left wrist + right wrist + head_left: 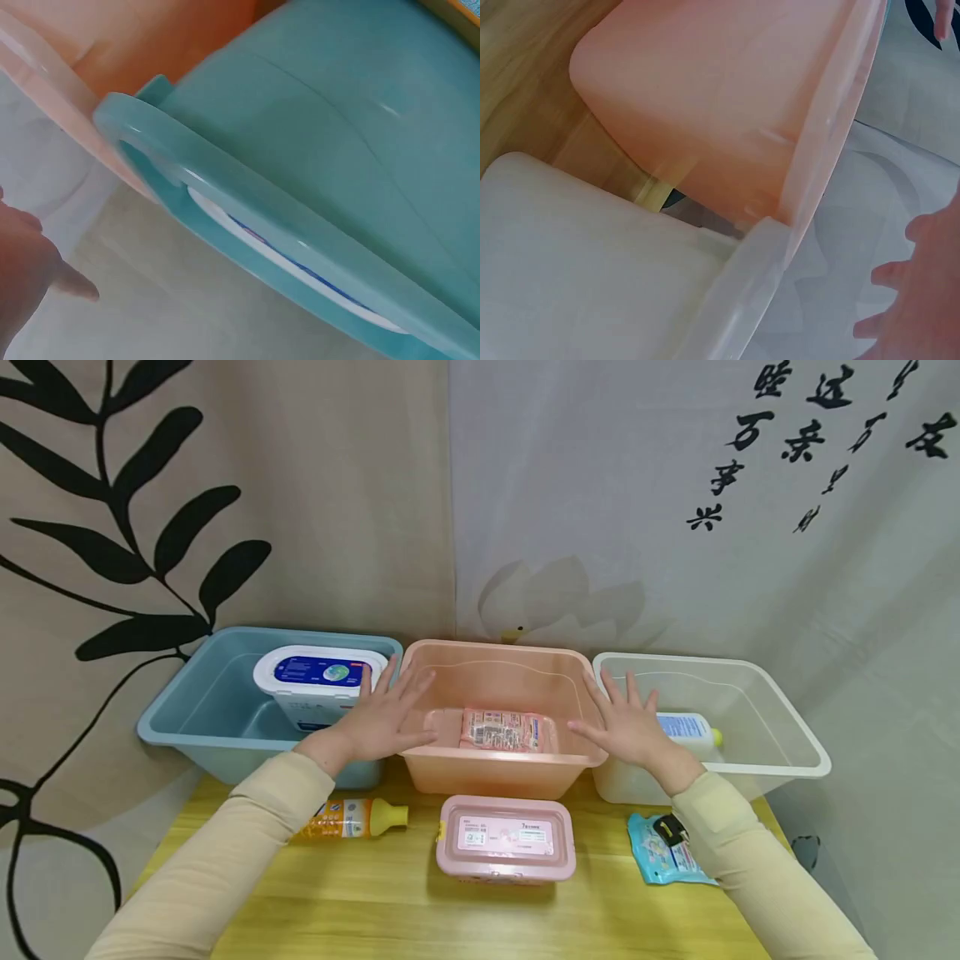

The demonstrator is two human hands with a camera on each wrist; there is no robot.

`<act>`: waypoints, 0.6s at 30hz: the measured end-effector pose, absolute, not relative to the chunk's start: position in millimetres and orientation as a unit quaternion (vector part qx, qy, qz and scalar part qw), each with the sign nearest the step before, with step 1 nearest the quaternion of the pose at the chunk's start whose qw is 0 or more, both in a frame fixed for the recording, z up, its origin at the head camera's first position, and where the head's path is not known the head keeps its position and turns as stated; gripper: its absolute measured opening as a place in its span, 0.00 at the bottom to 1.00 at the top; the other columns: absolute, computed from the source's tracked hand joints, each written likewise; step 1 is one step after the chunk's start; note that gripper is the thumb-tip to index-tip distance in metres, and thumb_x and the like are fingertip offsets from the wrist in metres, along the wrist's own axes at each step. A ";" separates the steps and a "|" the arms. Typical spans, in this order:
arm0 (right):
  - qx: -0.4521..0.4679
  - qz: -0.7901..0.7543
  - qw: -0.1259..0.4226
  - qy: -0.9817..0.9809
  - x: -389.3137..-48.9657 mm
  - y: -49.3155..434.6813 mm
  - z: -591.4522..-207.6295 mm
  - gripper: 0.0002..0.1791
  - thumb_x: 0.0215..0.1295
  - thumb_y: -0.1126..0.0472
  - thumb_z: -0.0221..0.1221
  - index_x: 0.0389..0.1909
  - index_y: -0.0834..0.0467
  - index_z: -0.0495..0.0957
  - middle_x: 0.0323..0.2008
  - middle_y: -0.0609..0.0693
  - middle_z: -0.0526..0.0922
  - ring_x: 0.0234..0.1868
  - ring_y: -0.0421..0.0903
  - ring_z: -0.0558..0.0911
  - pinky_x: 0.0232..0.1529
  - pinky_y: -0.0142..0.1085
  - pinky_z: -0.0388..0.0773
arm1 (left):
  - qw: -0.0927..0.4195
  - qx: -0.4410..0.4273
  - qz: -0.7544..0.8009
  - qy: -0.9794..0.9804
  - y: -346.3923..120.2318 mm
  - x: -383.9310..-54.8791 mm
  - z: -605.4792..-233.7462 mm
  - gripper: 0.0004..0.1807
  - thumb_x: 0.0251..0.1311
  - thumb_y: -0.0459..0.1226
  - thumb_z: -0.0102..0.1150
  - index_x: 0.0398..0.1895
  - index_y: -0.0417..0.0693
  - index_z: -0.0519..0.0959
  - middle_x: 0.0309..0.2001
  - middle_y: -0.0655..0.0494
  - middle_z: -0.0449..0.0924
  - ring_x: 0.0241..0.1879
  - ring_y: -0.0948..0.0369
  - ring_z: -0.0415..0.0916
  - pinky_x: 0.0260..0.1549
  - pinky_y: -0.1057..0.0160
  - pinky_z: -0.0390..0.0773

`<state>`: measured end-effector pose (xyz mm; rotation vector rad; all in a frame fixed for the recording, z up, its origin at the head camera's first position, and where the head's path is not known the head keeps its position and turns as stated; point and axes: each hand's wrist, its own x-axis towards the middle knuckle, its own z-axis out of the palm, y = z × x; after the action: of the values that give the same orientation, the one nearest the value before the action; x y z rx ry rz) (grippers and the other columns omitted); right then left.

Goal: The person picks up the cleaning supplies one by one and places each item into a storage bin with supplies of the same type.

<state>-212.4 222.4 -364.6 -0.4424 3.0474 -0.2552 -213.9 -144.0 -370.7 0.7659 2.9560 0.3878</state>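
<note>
Nearest is a wooden table (495,931), with two cream sleeves reaching forward across it. On the table stands a pink lidded box (506,837), in front of the middle bin. To its left an orange bottle (352,818) with a yellow cap lies on its side, partly hidden by the left sleeve (225,852). To its right lies a light-blue packet (648,858), partly covered by the right sleeve (765,868).

Further back, three bins stand in a row, each with one thing inside. The blue bin (202,685) holds a white tub (318,685) with a blue label; the peach bin (495,777) holds a pink packet (504,731); the white bin (757,710) holds a white bottle (688,737) with a yellow-green cap. Judging by this, three things are in bins and three remain outside.

Both hands hang over the bins, palms apparently down, fingers spread wide and holding nothing. The left hand (375,722) is between the blue and peach bins, the right hand (633,731) between the peach and white ones. Neither is seen gripping anything; contact with the rims is unclear.

Behind hangs a pale curtain (360,485) with black leaves and lettering.
</note>
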 end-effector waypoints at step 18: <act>-0.148 -0.090 0.043 0.984 -206.2 233.3 -386.8 0.48 0.62 0.30 0.45 0.74 0.54 0.43 0.73 0.65 0.44 0.69 0.75 0.39 0.60 0.75 0.34 | 0.034 0.364 0.143 0.919 -116.2 -173.6 -364.2 0.52 0.53 0.63 0.54 0.75 0.58 0.42 0.76 0.53 0.30 0.74 0.49 0.19 0.65 0.34 0.24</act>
<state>-206.2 233.3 -386.8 -0.4539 3.0093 -0.2741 -173.6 -116.2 -364.2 1.1207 2.8270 0.4408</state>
